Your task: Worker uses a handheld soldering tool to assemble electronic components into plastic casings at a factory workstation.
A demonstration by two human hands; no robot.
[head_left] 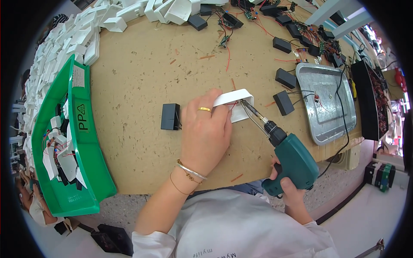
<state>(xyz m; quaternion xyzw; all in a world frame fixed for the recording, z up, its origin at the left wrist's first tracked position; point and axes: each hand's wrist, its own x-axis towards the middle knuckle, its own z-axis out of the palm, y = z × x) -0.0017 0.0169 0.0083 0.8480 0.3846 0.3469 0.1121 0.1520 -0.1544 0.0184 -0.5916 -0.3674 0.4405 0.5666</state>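
My left hand (pixel 208 122), with a ring and bracelets, is closed around a white plastic housing (pixel 234 97) tilted with its hollow side to the right. In my right hand (pixel 289 185) is a dark green pistol-shaped soldering gun (pixel 296 160), gripped by its handle. Its metal tip and thin guide tube reach inside the housing, where a short red wire shows; the exact contact point is too small to make out. Beside my left hand a black box (pixel 170 116) lies on the table, a dark wire running from it under the hand.
A green bin (pixel 81 142) of wired white housings stands at the left. White housings (pixel 115 24) are heaped at the far left. A metal tray (pixel 316 136), crossed by a black cord (pixel 343 101), lies right, near several black boxes (pixel 284 102) and tangled wires.
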